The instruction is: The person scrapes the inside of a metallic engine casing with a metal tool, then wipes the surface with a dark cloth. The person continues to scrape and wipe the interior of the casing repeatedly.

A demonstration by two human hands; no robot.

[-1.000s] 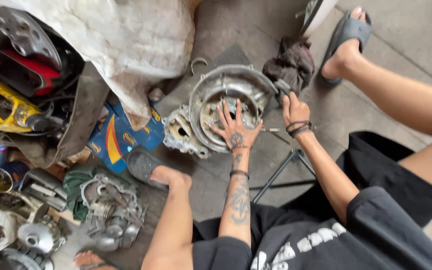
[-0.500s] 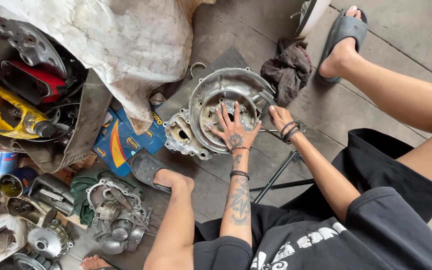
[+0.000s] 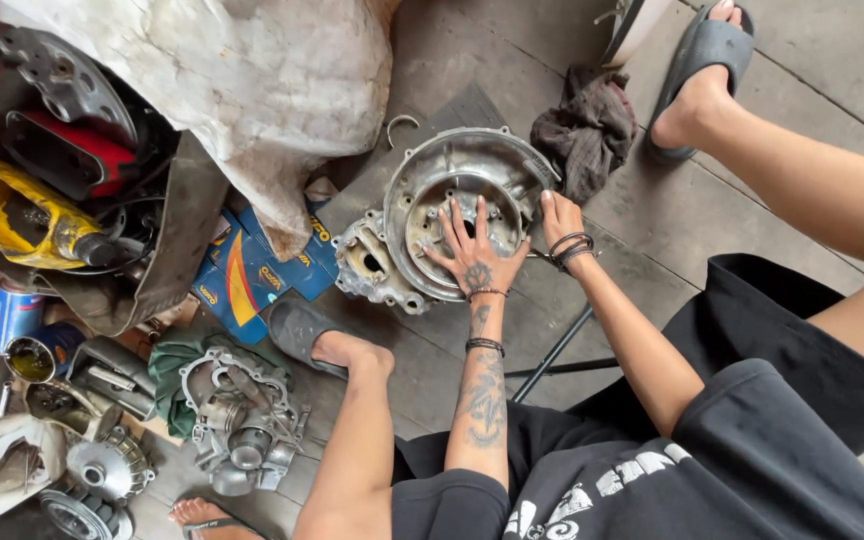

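Note:
A round grey metal engine casing [image 3: 422, 165] lies on a dark board on the concrete floor. My left hand [image 3: 474, 255] lies flat inside its bowl, fingers spread, holding nothing. My right hand [image 3: 557, 215] sits against the casing's right rim with the fingers curled over the edge. A thin metal rod [image 3: 540, 258] lies under my right wrist. Just beyond the right hand is a dark crumpled rag [image 3: 587, 125].
A black T-handle wrench [image 3: 552, 360] lies by my right forearm. Blue boxes [image 3: 252, 275], a second engine part [image 3: 237, 420], a dirty white sack [image 3: 252, 80], a yellow tool [image 3: 12, 215] and cans [image 3: 14, 315] crowd the left. My sandalled feet flank the casing.
My right hand has moved from beside the rag down and left onto the casing's right rim. The left hand stays spread inside the casing.

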